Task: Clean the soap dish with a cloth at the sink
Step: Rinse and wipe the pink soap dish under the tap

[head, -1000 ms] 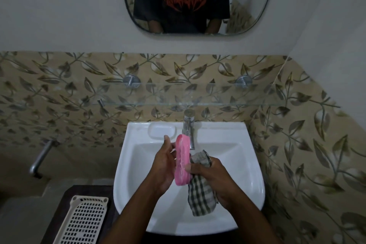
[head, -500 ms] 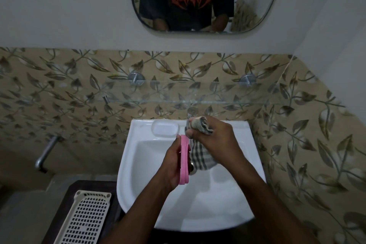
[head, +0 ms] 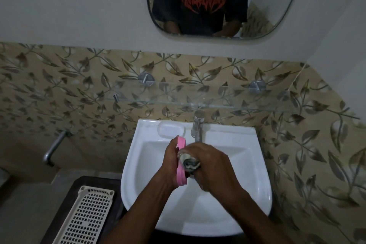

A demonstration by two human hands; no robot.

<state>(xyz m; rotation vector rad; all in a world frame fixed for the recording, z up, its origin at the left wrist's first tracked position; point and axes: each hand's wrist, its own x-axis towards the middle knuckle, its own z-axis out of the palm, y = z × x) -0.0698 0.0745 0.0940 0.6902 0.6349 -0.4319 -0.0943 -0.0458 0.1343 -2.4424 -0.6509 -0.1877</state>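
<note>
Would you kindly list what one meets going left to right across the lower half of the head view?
Wall pipe → perforated plastic tray → left hand → pink soap dish → checked cloth → right hand → sink rim

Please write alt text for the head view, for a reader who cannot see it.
Over a white sink, the left hand holds a pink soap dish on edge while the right hand presses a bunched checked cloth against it. A tap, glass shelf and mirror sit behind.
</note>
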